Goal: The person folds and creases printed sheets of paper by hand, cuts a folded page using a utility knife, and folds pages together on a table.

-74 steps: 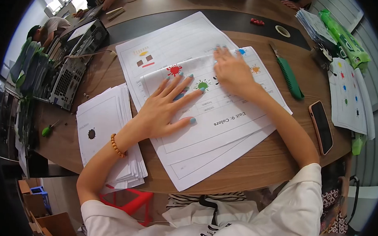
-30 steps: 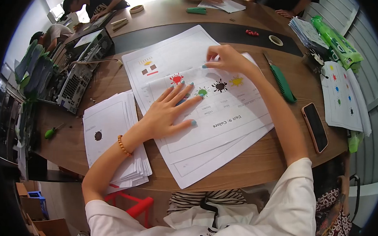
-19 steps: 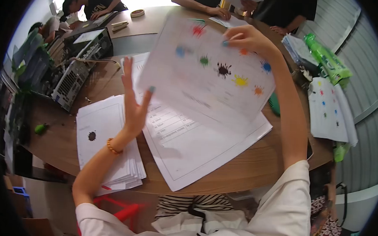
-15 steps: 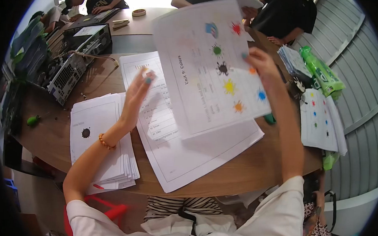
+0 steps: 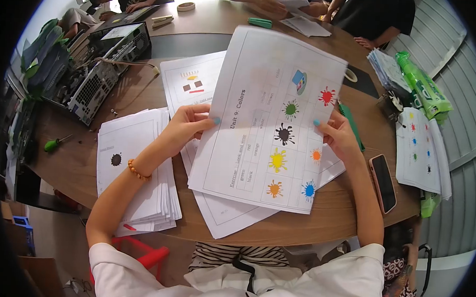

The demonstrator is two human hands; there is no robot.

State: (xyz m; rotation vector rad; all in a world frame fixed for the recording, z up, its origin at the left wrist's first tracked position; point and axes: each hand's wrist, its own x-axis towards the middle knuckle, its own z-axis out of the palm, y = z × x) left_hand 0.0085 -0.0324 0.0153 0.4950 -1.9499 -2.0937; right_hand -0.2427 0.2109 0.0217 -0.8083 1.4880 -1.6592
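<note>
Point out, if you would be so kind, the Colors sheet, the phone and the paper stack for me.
Colors sheet [image 5: 264, 122], head view: the middle of its printed face.
Phone [image 5: 383, 184], head view: its dark screen.
Paper stack [image 5: 147, 191], head view: its top surface.

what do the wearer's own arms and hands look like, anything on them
Both arms come out of loose white short sleeves and are bare below them. The left hand has a bracelet of round orange-brown beads at the wrist; no bracelet or watch shows on the right hand. Neither wears a glove. The visible thumbnails are painted teal.
</note>
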